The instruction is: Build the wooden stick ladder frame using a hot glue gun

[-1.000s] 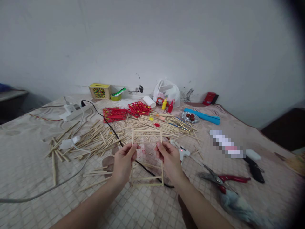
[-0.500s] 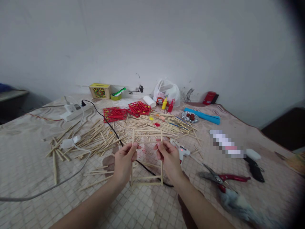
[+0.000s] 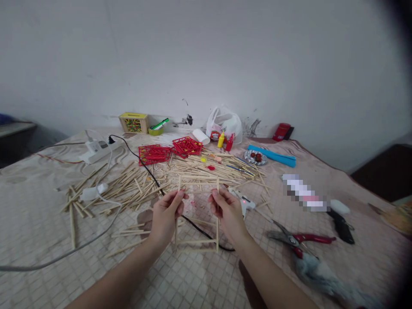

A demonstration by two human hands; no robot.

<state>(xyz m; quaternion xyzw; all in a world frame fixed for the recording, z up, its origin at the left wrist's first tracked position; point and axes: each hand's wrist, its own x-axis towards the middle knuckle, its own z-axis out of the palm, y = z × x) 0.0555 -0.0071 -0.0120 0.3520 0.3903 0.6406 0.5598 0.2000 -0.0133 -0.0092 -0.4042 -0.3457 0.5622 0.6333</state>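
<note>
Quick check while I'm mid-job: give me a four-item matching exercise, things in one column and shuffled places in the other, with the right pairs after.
1. Stick frame
2. Red-handled pruners
3. Yellow bottle
4. Yellow-topped box

A. In front of the plastic bag
B. By the wall, well left of the bag
C. Held between the left hand and right hand
D. On the cloth, right of the right hand

Pairs: 1-C, 2-D, 3-A, 4-B
</note>
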